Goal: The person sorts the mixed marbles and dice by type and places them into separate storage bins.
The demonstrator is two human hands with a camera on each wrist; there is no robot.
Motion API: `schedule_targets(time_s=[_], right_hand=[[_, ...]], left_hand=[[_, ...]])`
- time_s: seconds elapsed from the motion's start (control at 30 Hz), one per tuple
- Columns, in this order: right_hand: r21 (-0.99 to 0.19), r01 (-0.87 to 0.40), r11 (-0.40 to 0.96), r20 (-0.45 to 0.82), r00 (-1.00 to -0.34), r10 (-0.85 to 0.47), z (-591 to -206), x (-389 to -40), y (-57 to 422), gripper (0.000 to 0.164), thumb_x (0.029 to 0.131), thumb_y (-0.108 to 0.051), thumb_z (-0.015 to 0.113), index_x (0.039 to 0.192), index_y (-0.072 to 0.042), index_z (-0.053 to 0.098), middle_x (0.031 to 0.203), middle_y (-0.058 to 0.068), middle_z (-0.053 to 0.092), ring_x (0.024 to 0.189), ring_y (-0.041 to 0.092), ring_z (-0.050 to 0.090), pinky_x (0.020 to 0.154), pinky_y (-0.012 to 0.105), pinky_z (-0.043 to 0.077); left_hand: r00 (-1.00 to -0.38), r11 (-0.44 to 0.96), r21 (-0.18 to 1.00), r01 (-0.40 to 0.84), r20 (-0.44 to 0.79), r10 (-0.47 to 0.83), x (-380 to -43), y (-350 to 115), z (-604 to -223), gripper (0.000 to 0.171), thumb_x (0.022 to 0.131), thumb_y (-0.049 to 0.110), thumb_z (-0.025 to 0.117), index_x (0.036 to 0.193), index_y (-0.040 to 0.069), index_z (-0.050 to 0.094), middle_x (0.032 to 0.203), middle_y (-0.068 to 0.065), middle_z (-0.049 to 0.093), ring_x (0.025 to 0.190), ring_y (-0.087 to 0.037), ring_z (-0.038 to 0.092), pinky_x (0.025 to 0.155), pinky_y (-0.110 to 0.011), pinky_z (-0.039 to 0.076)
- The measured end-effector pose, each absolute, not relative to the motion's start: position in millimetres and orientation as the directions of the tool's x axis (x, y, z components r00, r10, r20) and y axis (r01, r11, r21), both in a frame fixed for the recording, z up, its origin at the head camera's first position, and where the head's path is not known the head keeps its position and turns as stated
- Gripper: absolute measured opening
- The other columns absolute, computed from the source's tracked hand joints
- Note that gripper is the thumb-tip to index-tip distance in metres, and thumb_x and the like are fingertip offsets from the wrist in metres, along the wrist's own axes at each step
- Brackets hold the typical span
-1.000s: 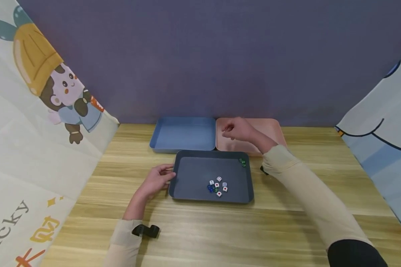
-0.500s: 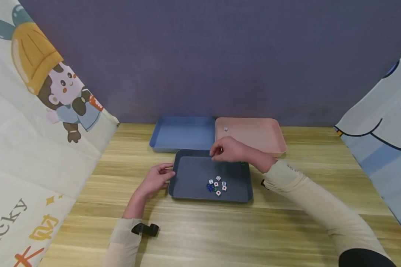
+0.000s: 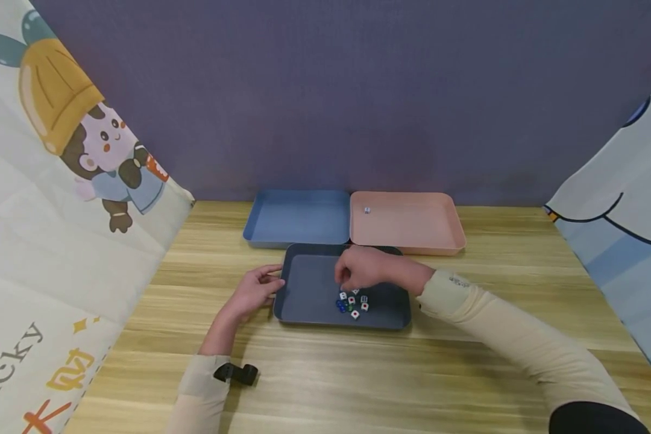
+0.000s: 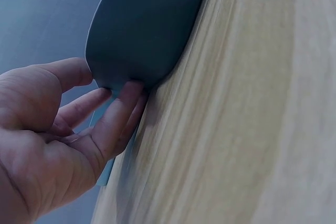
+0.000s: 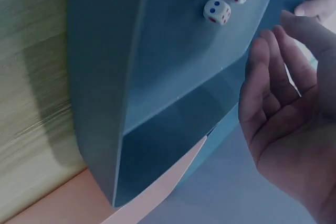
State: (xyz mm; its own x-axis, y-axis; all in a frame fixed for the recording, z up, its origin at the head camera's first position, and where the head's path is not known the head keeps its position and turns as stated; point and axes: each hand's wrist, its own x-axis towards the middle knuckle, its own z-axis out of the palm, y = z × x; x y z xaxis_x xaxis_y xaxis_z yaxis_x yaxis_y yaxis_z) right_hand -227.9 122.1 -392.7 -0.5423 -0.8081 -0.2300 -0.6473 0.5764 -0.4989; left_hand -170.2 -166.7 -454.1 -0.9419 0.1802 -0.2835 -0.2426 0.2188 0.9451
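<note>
Thumb and fingers of my left hand (image 3: pixel 254 293) hold the left wall of the dark grey tray (image 3: pixel 309 314); in the left wrist view the thumb is at the rim and fingertips rest against the outer wall. Over the tray hovers my right hand (image 3: pixel 364 267), just behind a cluster of small dice. No die shows between its loosely bent fingers in the right wrist view. White dice (image 5: pixel 217 12) with red and blue pips lie with blue dice (image 3: pixel 341 306) and a green die (image 3: pixel 349 307). The tray's far right corner is hidden by the right hand.
Behind the dark tray stand a blue tray (image 3: pixel 304 217) and, to its right, a pink tray (image 3: pixel 412 220) with one white die (image 3: pixel 367 210). All rest on a wooden tabletop (image 3: pixel 325 380). A dark wall rises behind, with printed sheets at both sides.
My right hand has moved from above the pink tray toward me, down to the dice in the dark tray. A white die now shows in the pink tray. My left hand stays put.
</note>
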Motion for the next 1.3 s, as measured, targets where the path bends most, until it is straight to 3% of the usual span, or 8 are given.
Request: schedule_targets(time_s=[0.27,0.47,0.77,0.97,1.13,1.3], right_hand=[[-0.357,-0.692,0.627,-0.319,-0.541,-0.778,-396.9,-221.8,112.2,0.007,0.087,-0.020,0.074,0.094,-0.021,0.077,0.085,-0.015,0.067,0.076,0.002,0.061,0.070,0.027,0.052],[-0.306,-0.721,0.622,-0.343,-0.526,-0.779,-403.5,-215.1,101.5,0.004,0.087,-0.023,0.075,0.090,-0.020,0.077,0.081,-0.015,0.064,0.073,0.003,0.059,0.068,0.029,0.052],[-0.252,-0.727,0.639,-0.362,-0.541,-0.759,-409.2,-205.6,87.1,0.008,0.084,-0.016,0.074,0.082,-0.024,0.074,0.075,-0.015,0.061,0.065,0.005,0.057,0.061,0.028,0.050],[-0.219,-0.747,0.627,-0.358,-0.536,-0.764,-407.8,-200.4,81.4,0.008,0.082,-0.011,0.075,0.084,-0.019,0.074,0.075,-0.011,0.062,0.064,0.007,0.056,0.060,0.028,0.050],[-0.230,-0.743,0.628,-0.333,-0.546,-0.768,-409.0,-200.0,82.3,0.009,0.081,-0.012,0.076,0.087,-0.018,0.074,0.076,-0.011,0.061,0.066,0.007,0.056,0.061,0.028,0.049],[-0.363,-0.707,0.607,-0.261,-0.549,-0.794,-409.0,-202.1,91.9,0.013,0.082,-0.010,0.073,0.090,-0.019,0.070,0.079,-0.014,0.060,0.069,0.004,0.056,0.063,0.026,0.049]], left_hand=[[-0.942,0.217,0.946,-0.240,-0.281,0.183,-169.2,-167.4,-453.0,0.048,0.098,0.005,0.057,0.144,0.002,0.044,0.120,-0.024,0.058,0.096,-0.028,0.064,0.074,-0.039,0.057],[-0.940,0.243,0.940,-0.239,-0.287,0.183,-166.3,-173.6,-454.6,0.048,0.097,0.007,0.058,0.144,0.003,0.046,0.119,-0.022,0.059,0.099,-0.028,0.063,0.074,-0.039,0.057],[-0.936,0.256,0.938,-0.232,-0.287,0.206,-163.2,-184.7,-456.5,0.048,0.098,0.009,0.059,0.143,0.003,0.046,0.122,-0.024,0.058,0.105,-0.031,0.061,0.076,-0.040,0.056],[-0.934,0.245,0.939,-0.242,-0.293,0.203,-162.5,-186.5,-454.4,0.047,0.097,0.007,0.059,0.143,0.002,0.047,0.122,-0.025,0.057,0.103,-0.031,0.062,0.075,-0.040,0.056],[-0.938,0.239,0.941,-0.240,-0.288,0.192,-162.0,-185.8,-454.6,0.047,0.096,0.007,0.060,0.142,0.004,0.049,0.120,-0.023,0.059,0.100,-0.028,0.063,0.073,-0.039,0.057],[-0.939,0.243,0.941,-0.235,-0.284,0.193,-162.5,-185.0,-455.2,0.047,0.096,0.007,0.061,0.141,0.005,0.049,0.120,-0.022,0.060,0.099,-0.027,0.063,0.073,-0.038,0.057]])
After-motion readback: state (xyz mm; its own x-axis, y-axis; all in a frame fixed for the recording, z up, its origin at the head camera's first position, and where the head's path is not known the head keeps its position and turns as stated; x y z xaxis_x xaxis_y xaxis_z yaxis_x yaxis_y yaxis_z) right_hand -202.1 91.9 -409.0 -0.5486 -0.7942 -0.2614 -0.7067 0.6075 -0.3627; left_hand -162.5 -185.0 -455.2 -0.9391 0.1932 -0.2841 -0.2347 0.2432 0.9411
